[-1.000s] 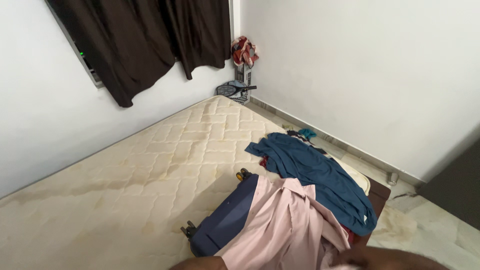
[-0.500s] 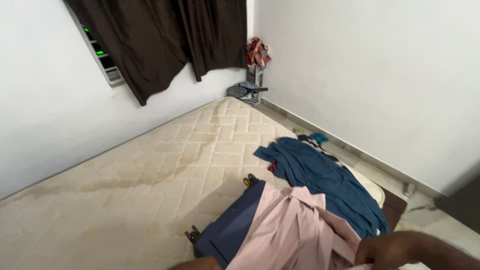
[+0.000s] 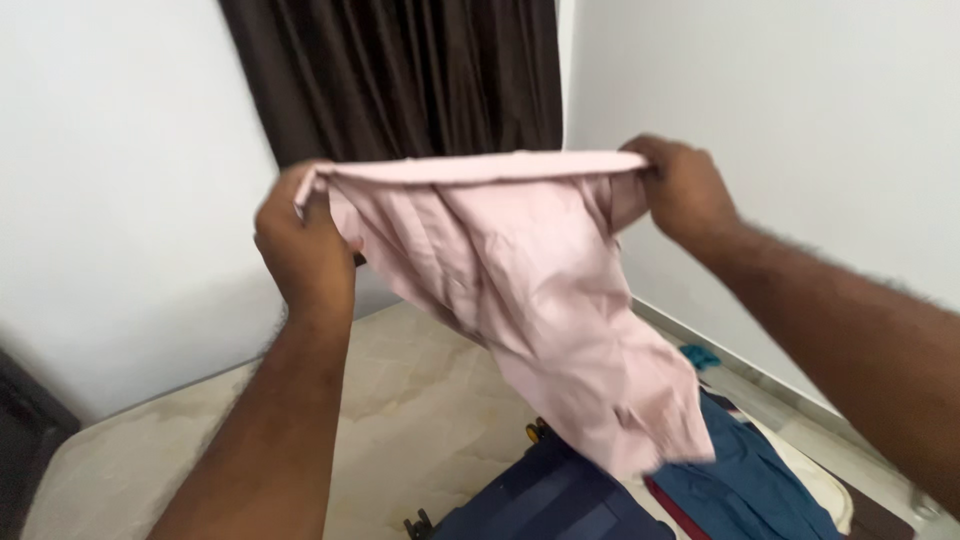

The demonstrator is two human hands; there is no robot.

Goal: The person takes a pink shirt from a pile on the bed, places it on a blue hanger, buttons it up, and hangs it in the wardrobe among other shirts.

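Note:
I hold a pale pink shirt [image 3: 540, 300] up in the air in front of me, stretched between both hands. My left hand [image 3: 300, 240] grips its left upper edge. My right hand [image 3: 685, 190] grips the right upper edge. The cloth hangs down and swings toward the lower right, over a navy blue suitcase [image 3: 560, 495] with small wheels that lies on the bare quilted mattress [image 3: 400, 410].
A teal blue garment [image 3: 750, 480] lies to the right of the suitcase at the mattress edge. Dark brown curtains [image 3: 420, 80] hang behind the shirt. White walls meet at the corner; a tiled floor strip [image 3: 790, 410] runs along the right wall.
Both hands have lifted the pink shirt off the suitcase and raised it high, spread between them. The view has tilted upward toward the curtains.

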